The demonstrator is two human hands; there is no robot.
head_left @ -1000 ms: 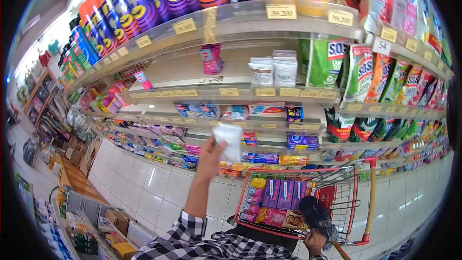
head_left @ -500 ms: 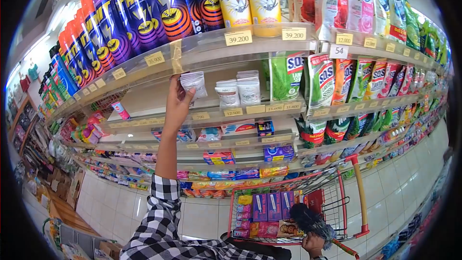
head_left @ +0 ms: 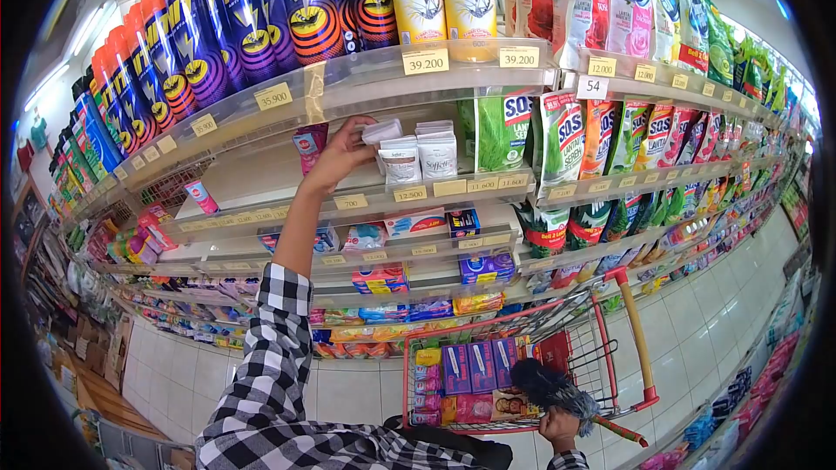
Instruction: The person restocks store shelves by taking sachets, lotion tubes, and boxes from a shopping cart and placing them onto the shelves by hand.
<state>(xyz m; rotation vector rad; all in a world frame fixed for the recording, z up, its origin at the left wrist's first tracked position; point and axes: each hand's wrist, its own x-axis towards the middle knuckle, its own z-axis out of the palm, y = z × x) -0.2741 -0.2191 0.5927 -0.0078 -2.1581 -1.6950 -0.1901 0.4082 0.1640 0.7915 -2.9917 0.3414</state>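
Note:
My left hand (head_left: 341, 158) reaches up to the shelf, fingers closed on a small stack of white sachets (head_left: 382, 131). The stack is tilted over the back of the standing white sachets (head_left: 401, 162), and whether they touch I cannot tell. More white sachets (head_left: 438, 157) stand just to the right. Low in the view, my right hand (head_left: 559, 426) is wrapped round a feather duster (head_left: 557, 392) with dark plumes and a striped handle. The duster lies across the corner of a shopping cart (head_left: 407, 383).
Purple and blue spray cans (head_left: 313, 13) line the shelf above. Green S.O.S pouches (head_left: 503, 135) stand right of the sachets. A pink-capped tube (head_left: 201, 198) and a dark pink pack (head_left: 310, 146) are on the left. Purple boxes (head_left: 482, 367) and pink packs fill the cart.
My left hand has moved right with the stack of sachets, from beside the standing sachets to just above and behind them. A dark pink pack now shows behind my wrist. My right hand still grips the duster.

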